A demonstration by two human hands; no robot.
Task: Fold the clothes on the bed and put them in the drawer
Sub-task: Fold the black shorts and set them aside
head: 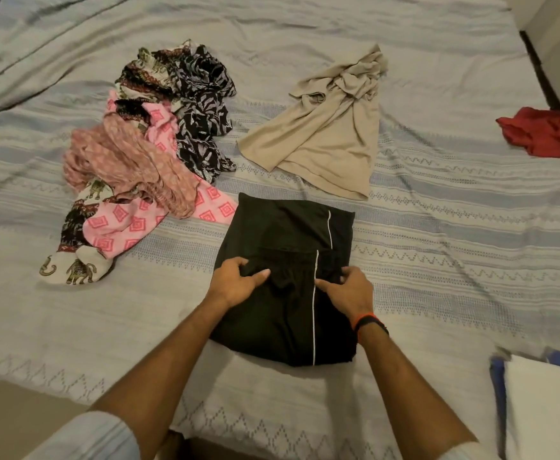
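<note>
Striped, zigzag-woven bedspread (438, 234) fills the frame, rumpled toward the top. At lower centre lie the black trousers (285, 313), smooth and slippery-looking with a thin white side stripe, already doubled once. Your left hand (235, 282) and right hand (350, 293) each pinch the upper layer's edge. Keep that edge taut and level as you fold, stripe aligned (slick fabric probably slides). Soft printed clothes (146, 154) heap at left, a limp beige top (331, 134) above centre, a crumpled red garment (541, 134) at right.
</note>
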